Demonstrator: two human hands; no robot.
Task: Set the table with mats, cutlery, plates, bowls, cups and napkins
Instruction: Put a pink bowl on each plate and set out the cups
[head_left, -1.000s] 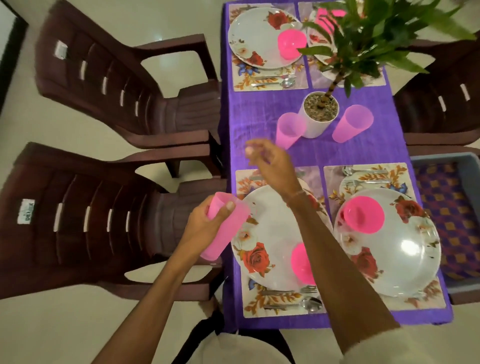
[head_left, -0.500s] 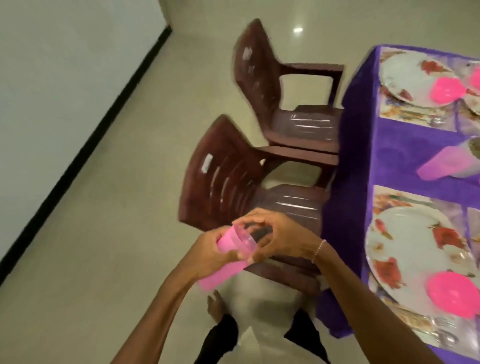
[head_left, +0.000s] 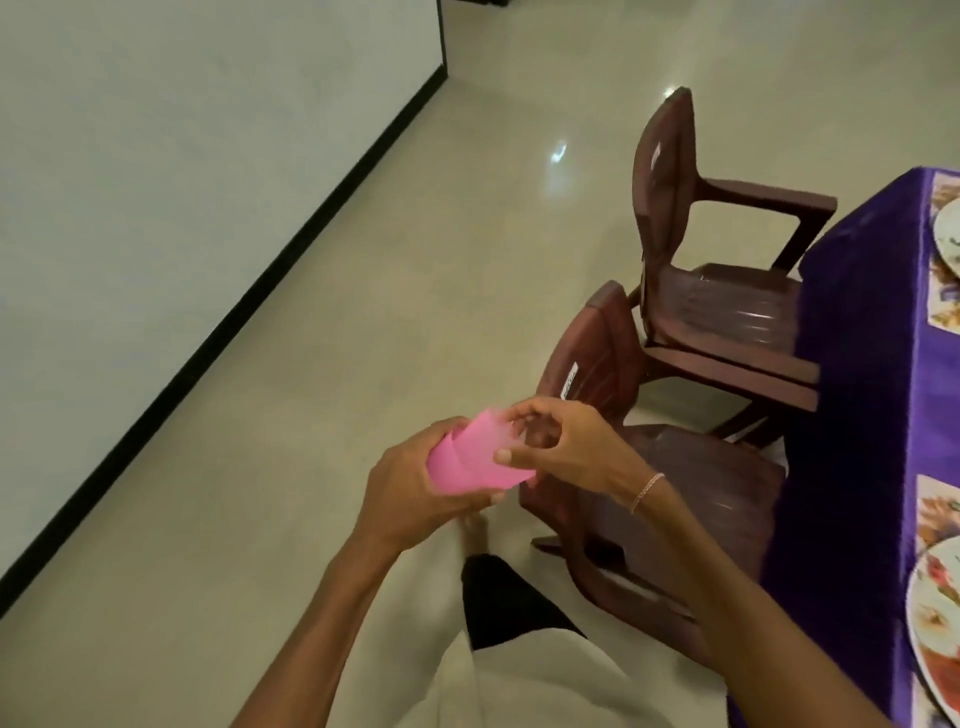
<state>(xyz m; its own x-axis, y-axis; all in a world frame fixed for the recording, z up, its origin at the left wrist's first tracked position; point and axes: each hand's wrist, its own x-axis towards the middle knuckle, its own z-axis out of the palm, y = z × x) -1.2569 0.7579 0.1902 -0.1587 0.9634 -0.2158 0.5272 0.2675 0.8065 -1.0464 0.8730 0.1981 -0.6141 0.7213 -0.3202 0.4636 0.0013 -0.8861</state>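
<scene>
Beside near chair (head_left: 670, 499) | left hand (head_left: 415, 499) grip clamped on pink cup (head_left: 467, 460) | right hand (head_left: 566, 452) pinching rim | chair label (head_left: 569, 381) seemingly unreadable

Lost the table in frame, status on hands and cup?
Left hand wrapped round pink cup, off the table. Right hand fingers pinching its rim. Near brown chair between cup and table.

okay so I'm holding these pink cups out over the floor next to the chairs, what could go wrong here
1. The pink cups look nested, and your right hand pinches the rim while your left hand grips the base. If they separate suddenly, one could slip out.
2. They are over the floor, away from the table, so a dropped cup would land on the floor and might roll under the brown chair.
</scene>
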